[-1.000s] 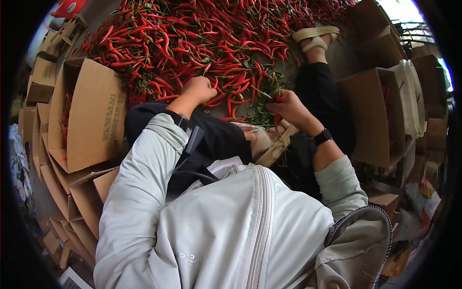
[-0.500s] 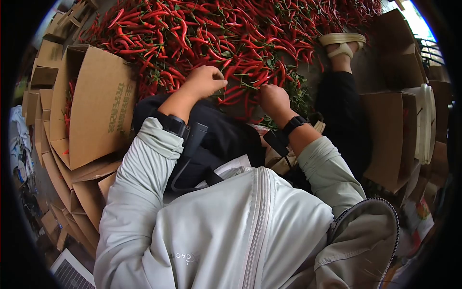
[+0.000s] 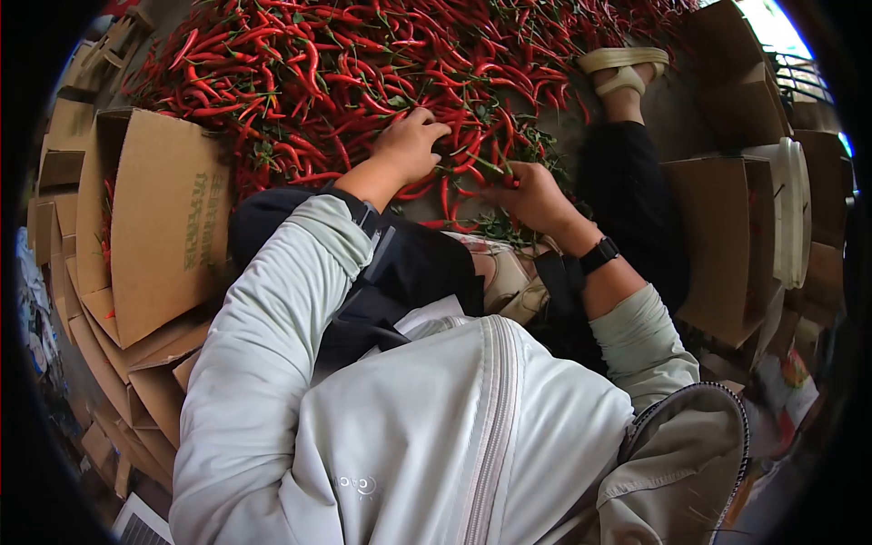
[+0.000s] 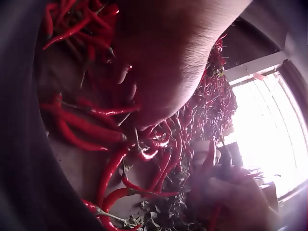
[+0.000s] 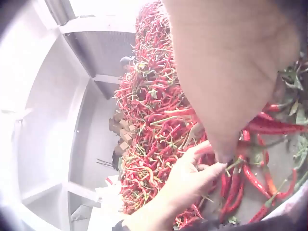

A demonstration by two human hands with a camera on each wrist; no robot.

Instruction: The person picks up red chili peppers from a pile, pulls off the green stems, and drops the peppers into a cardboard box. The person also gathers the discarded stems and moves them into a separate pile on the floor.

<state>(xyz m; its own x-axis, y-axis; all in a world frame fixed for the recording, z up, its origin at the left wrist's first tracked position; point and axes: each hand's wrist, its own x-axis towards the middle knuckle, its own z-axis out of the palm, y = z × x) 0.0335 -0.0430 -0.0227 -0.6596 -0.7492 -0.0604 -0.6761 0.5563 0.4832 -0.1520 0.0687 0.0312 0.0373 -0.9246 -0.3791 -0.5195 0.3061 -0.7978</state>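
A big heap of red chili peppers (image 3: 309,73) with green stems spreads in front of the person. The left hand (image 3: 409,148) hovers over the near edge of the heap, thumb and forefinger apart. In the left wrist view its fingertips (image 4: 126,77) point down among loose chilies. To its right, the right hand (image 3: 542,197) grips a few chili peppers, curled fingers turned toward the left hand. From the right wrist, red chilies (image 5: 281,126) stick out past the gripping hand, and the left hand (image 5: 185,180) comes close to its fingertips.
Cut leafy greens (image 3: 495,222) lie below the right hand. An open cardboard box (image 3: 168,218) stands at the left and another box (image 3: 713,236) at the right, beside a pale bucket (image 3: 790,213). The person's outstretched leg (image 3: 627,200) borders the heap on the right.
Half a second ago the two hands were close to level near the heap's edge. Now the left hand reaches farther into the chilies with its fingers extended. The head view has also shifted slightly.
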